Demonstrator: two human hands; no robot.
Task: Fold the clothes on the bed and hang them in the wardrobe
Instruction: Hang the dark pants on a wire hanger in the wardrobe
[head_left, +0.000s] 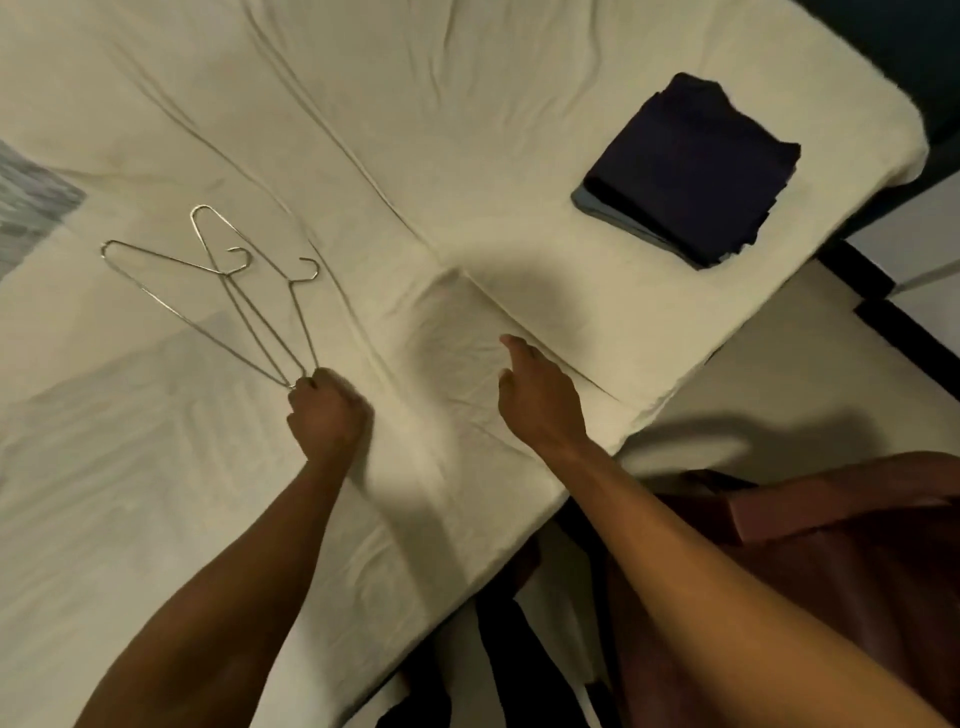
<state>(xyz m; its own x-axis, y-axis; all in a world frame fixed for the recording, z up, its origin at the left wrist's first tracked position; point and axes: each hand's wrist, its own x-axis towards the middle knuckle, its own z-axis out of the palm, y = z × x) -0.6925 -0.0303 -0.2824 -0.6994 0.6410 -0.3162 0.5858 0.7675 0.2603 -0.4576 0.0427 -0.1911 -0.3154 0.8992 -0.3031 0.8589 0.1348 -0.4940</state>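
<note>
The clothes (685, 171) lie folded in a dark stack near the bed's (467, 104) far right corner, so the folding looks done; hanging is all still ahead. My left hand (324, 410) pinches the ends of the wire hangers (223, 291), which fan out over the sheet toward the left edge. My right hand (537, 395) hovers open near the bed's near edge, holding nothing. I see no labels or writing.

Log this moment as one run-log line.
left hand: grips wire hangers | right hand: open over bed | folded clothes: stacked, untouched
</note>
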